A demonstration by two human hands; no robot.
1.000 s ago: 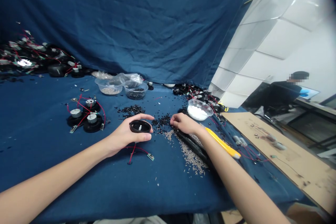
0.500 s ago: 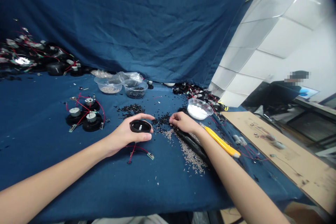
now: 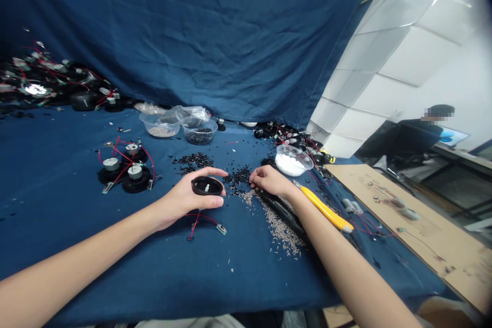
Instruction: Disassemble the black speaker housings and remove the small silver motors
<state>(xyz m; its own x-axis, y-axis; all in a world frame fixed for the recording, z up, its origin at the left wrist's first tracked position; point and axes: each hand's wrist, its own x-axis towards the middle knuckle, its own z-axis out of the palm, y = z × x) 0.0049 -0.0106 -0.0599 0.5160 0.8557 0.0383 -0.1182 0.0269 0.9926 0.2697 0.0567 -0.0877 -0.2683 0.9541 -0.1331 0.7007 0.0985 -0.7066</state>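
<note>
My left hand (image 3: pixel 184 196) is closed around the sides of a round black plastic housing (image 3: pixel 207 192), tilted so its hollow faces me. A small white post stands in the middle of that hollow. Red wires (image 3: pixel 196 225) with a small green circuit piece hang out below the hand. At the edge of a pile of tiny black parts (image 3: pixel 239 176), my right hand (image 3: pixel 267 179) has thumb and fingers pinched together; whatever lies between the tips is too small to make out. Under the right wrist runs a long black tool (image 3: pixel 282 212), with small silvery screws (image 3: pixel 284 236) scattered beside it.
Yellow-handled pliers (image 3: pixel 325 209) lie right of my right forearm. Behind stand a bowl of white bits (image 3: pixel 290 164), a bowl of screws (image 3: pixel 161 132) and a bowl of black parts (image 3: pixel 200 136). Wired motor units (image 3: pixel 134 171) sit at left. Cardboard (image 3: pixel 384 189) lies right; a person sits beyond.
</note>
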